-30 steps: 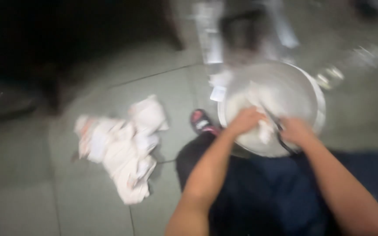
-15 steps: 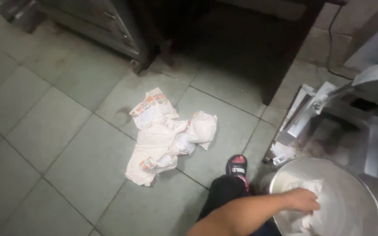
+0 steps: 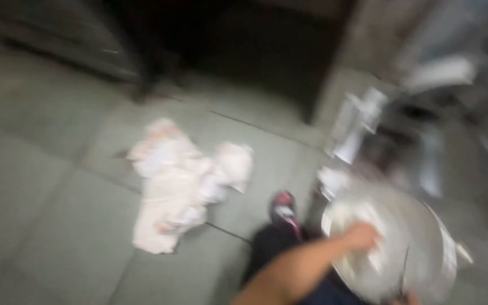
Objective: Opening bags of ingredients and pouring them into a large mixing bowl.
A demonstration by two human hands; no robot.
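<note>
Steel bowl (image 3: 425,248) is sitting low right by the shoe (image 3: 282,204), and the left hand (image 3: 362,235) is reaching into its white dough (image 3: 348,217), grip unreadable through blur, best kept pressing inside the rim, crumpled cloth (image 3: 182,181) lying on the floor beyond.

A large round metal bowl (image 3: 419,248) sat low near the tiled floor, its rim tilted a little toward the wearer and its shiny wall badly blurred. Inside lay a pale, soft white mass (image 3: 357,217), lumpy and heaped against the near-left side; what exactly it was could not be told.
</note>
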